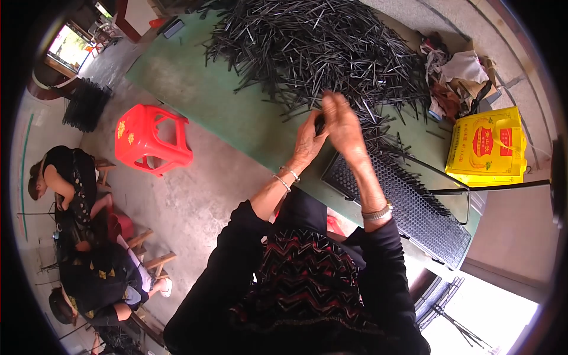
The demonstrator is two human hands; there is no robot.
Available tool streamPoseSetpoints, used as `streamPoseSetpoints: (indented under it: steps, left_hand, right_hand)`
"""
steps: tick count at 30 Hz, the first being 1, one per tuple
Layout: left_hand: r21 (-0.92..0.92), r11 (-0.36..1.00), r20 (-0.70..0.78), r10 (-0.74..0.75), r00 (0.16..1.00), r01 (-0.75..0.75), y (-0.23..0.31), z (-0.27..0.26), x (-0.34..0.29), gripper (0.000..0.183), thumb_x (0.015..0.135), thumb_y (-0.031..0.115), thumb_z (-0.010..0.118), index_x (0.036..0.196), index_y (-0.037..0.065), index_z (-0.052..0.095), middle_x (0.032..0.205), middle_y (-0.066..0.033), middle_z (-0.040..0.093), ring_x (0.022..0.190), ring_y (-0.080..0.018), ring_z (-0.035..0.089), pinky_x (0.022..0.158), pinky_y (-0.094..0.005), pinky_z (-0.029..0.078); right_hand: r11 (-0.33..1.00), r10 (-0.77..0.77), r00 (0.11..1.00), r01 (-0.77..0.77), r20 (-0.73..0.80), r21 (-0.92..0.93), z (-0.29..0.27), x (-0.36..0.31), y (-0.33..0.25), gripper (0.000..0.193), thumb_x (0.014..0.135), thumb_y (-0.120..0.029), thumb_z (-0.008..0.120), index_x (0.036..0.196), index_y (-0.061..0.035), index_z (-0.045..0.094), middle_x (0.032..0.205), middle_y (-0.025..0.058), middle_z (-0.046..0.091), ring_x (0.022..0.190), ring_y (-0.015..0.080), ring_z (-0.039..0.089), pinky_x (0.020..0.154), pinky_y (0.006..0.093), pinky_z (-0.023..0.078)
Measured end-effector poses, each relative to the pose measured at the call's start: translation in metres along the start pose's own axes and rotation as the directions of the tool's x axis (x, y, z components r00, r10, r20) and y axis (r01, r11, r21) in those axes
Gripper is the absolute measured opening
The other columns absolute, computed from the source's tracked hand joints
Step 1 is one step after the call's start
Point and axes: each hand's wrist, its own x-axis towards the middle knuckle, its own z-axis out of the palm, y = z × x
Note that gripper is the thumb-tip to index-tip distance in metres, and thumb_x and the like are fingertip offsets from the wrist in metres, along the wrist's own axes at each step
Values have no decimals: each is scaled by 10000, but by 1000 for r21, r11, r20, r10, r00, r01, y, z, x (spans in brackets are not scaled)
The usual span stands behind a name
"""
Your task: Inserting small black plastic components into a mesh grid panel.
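My left hand (309, 141) and my right hand (342, 125) are raised together over the green table (195, 89). Between them they clasp a small bundle of thin black sticks (320, 122), mostly hidden by the palms. Just beyond the hands lies a large heap of the same black sticks (319, 47). Under my right forearm lies a black perforated tray (408, 207) with sticks standing in its far rows.
A red plastic stool (151, 139) stands on the concrete floor at the left. A yellow bag (486, 147) and a pile of cloth and bags (458, 74) lie at the table's right. Two people (77, 189) sit low at the far left.
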Motion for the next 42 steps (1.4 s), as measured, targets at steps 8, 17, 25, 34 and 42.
streamPoseSetpoints:
  steps: [8, 17, 25, 34, 42]
  left_hand:
    - [-4, 992, 53, -129, 990, 130, -86, 9, -22, 280, 900, 232, 654, 1059, 18, 570, 935, -105, 648, 879, -250, 662, 782, -323, 504]
    - [-711, 436, 274, -551, 788, 551, 16, -19, 14, 301, 926, 279, 656, 756, 141, 449, 583, 47, 413, 495, -76, 416, 440, -251, 340]
    - [-644, 328, 591, -360, 722, 691, 86, -14, -41, 214, 952, 262, 615, 923, 54, 574, 725, -16, 556, 553, -48, 439, 449, -196, 326]
    - [-587, 378, 566, -441, 696, 716, 97, -8, -67, 217, 931, 249, 651, 950, 33, 640, 769, -64, 654, 592, -79, 554, 450, -219, 382]
    - [-529, 488, 467, -517, 718, 695, 96, -10, -80, 229, 947, 270, 629, 950, 41, 637, 766, -68, 678, 570, -105, 599, 438, -222, 389]
  right_hand:
    - [979, -99, 994, 105, 46, -175, 44, -32, 38, 400, 987, -218, 518, 1295, 36, 498, 1109, 255, 614, 1092, 383, 582, 921, 405, 472]
    - [973, 170, 985, -165, -16, 163, -40, -44, 22, 409, 1005, -297, 520, 1263, 14, 586, 1129, 105, 659, 978, 168, 625, 783, 289, 516]
    - [960, 216, 976, -218, 34, 173, -75, -67, -1, 371, 958, -313, 620, 1135, 13, 637, 891, 45, 661, 809, 102, 584, 670, 251, 471]
    - [914, 250, 966, -256, 60, 315, -75, -86, 7, 133, 942, -131, 632, 935, 1, 639, 731, -15, 577, 658, 63, 485, 627, 218, 426]
    - [900, 262, 964, -260, 44, 351, -62, -93, 15, 165, 944, -106, 614, 1039, 23, 652, 792, -8, 607, 668, 55, 488, 621, 213, 428]
